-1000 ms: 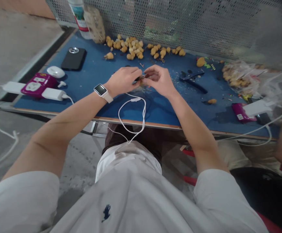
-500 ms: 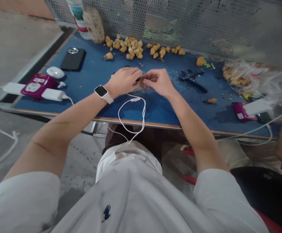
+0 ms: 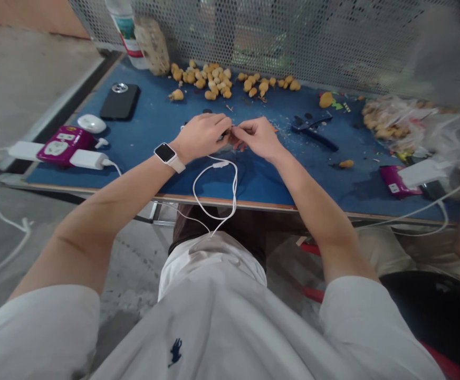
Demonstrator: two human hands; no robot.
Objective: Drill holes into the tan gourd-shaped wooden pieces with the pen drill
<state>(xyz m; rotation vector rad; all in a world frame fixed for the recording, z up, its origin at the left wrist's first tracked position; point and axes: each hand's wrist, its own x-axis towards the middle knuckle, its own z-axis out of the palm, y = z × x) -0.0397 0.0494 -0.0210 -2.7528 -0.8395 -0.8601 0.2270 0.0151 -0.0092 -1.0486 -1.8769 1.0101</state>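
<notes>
My left hand (image 3: 204, 133), with a watch (image 3: 165, 153) on its wrist, is closed with the fingertips pinched over the middle of the blue table (image 3: 151, 142). Close against it, my right hand (image 3: 259, 137) also pinches with thumb and fingers. Something small and dark shows between the fingertips, mostly hidden, so its kind cannot be made out. Behind the hands lies a pile of small tan gourds (image 3: 214, 80). To the right of my right hand rest dark-handled pliers (image 3: 316, 134) among pale crumbs. A looped white cable (image 3: 235, 190) hangs over the table edge below the hands.
On the left are a black phone (image 3: 120, 101), a white oval case (image 3: 91, 123) and a purple power adapter (image 3: 66, 145). A bottle (image 3: 127, 34) and a jar (image 3: 152, 46) stand behind. At right lie a plastic bag (image 3: 392, 119) and another purple adapter (image 3: 399, 181). A person sits there.
The view has shifted slightly. Both hands stay together at the same spot with small finger movements, and a bit of orange now shows behind my right hand.
</notes>
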